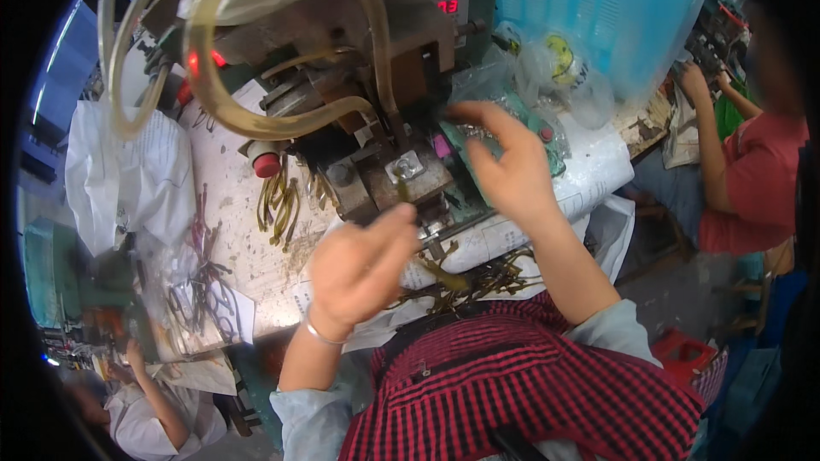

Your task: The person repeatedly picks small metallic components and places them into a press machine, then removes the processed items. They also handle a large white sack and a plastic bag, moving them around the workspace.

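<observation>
Around the machine's metal block (376, 183), yellowish hoses (282, 126) loop across and partly hide the machinery behind; a red button (266, 165) stands at left, near loose olive strips (282, 205). More strips (491, 277) heap before the apron (512, 367). Behind at right, a clear bag (534, 77) shows a yellow-green round thing, beside a blue crate (547, 21). The left hand (363, 269), blurred, has bunched fingers by an upright olive piece (401, 188) at the block; whether it pinches it, I cannot tell. The right hand (508, 166) is spread, thumb apart, beside the block.
</observation>
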